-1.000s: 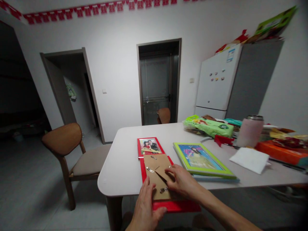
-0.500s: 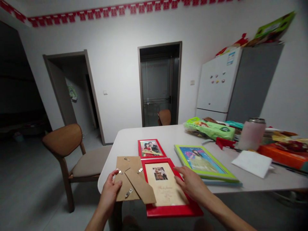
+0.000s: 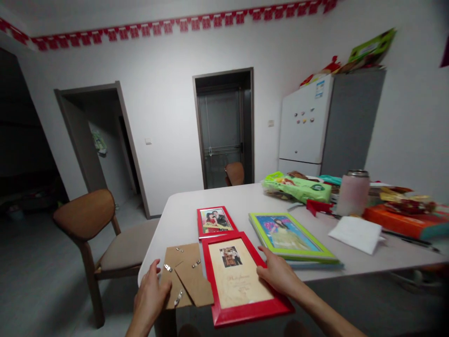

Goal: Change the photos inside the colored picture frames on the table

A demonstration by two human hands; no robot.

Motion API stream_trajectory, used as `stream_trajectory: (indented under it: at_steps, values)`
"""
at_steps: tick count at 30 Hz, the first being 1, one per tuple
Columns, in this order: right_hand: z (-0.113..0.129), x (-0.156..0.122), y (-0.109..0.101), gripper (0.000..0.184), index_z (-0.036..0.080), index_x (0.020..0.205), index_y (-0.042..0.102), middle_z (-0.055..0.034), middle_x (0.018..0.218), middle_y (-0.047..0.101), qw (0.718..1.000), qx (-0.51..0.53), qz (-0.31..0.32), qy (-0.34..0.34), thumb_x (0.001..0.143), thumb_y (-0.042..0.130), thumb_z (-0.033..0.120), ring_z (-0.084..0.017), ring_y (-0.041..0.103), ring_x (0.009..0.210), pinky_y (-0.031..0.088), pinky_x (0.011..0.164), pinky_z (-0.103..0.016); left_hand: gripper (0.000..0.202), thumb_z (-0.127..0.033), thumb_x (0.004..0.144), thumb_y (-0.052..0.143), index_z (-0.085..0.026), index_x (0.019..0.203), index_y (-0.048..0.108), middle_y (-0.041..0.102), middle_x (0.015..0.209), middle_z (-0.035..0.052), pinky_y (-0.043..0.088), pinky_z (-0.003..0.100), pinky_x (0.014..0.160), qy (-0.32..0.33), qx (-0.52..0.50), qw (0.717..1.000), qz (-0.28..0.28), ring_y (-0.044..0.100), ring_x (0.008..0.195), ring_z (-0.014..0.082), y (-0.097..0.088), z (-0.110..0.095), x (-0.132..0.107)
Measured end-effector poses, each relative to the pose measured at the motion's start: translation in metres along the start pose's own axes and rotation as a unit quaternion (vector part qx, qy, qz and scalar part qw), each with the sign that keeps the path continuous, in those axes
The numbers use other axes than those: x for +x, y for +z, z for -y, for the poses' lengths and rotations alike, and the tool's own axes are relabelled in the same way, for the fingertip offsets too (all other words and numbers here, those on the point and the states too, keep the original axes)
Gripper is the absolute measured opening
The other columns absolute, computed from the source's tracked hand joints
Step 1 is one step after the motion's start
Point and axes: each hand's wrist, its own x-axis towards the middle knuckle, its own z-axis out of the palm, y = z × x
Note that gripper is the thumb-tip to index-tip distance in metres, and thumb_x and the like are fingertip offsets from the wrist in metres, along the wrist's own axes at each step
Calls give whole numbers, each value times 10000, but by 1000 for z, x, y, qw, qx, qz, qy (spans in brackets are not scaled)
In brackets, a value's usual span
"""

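A large red picture frame (image 3: 247, 311) lies at the near edge of the white table (image 3: 245, 199), with a cream insert sheet and a small photo showing inside it. My right hand (image 3: 278, 274) rests on the frame's right side, fingers stretched out. Left of the frame lies a brown cardboard backing board (image 3: 184, 274) with metal clips and a folded stand. My left hand (image 3: 150, 295) touches the board's left edge, its fingers curled around that edge. A small red frame (image 3: 213, 221) with a couple's photo lies just behind.
A green frame (image 3: 289, 236) lies on something blue to the right. Further right are a white paper (image 3: 356, 233), a pink flask (image 3: 351, 193), a green packet (image 3: 298, 187) and an orange box (image 3: 403, 222). A wooden chair (image 3: 94, 234) stands left of the table; a fridge (image 3: 315, 124) stands behind.
The backing board came off the large red frame and moved left with my left hand, now lying flat on the table. My right hand stayed at the frame's right side.
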Motion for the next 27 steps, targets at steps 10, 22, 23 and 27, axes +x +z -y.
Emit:
stream_trajectory:
  at_steps: [10, 22, 23, 27]
  values:
    - [33, -19, -21, 800, 159, 1318, 64, -70, 876, 653, 852, 498, 141, 75, 629, 469, 205, -174, 624, 672, 476, 645, -314, 524, -229, 640, 582, -168, 1140, 434, 429, 1215, 108, 267, 392, 956, 210, -240, 942, 102, 347, 1136, 260, 35, -138, -69]
    - [13, -2, -17, 628, 89, 1235, 327, 32, 525, 557, 980, 191, 48, -1, 635, 467, 207, -113, 496, 443, 345, 436, -207, 417, -99, 680, 412, -179, 1089, 436, 522, 836, 37, 430, 275, 661, 214, -207, 952, -64, 517, 710, 163, -9, -154, -48]
    - [7, 1, -15, 581, 79, 1197, 390, 23, 519, 557, 992, 125, 32, -14, 633, 455, 208, -122, 499, 456, 343, 447, -212, 401, -115, 673, 426, -175, 1070, 440, 515, 792, 20, 426, 263, 624, 171, -219, 958, -70, 514, 671, 156, -14, -143, -45]
    - [-12, 6, -6, 454, 77, 1063, 529, -49, 642, 624, 996, -50, -14, -66, 649, 417, 225, -160, 553, 576, 372, 546, -230, 353, -156, 647, 451, -174, 1000, 455, 496, 667, -35, 404, 230, 551, 64, -261, 963, -29, 502, 578, 137, -14, -95, -42]
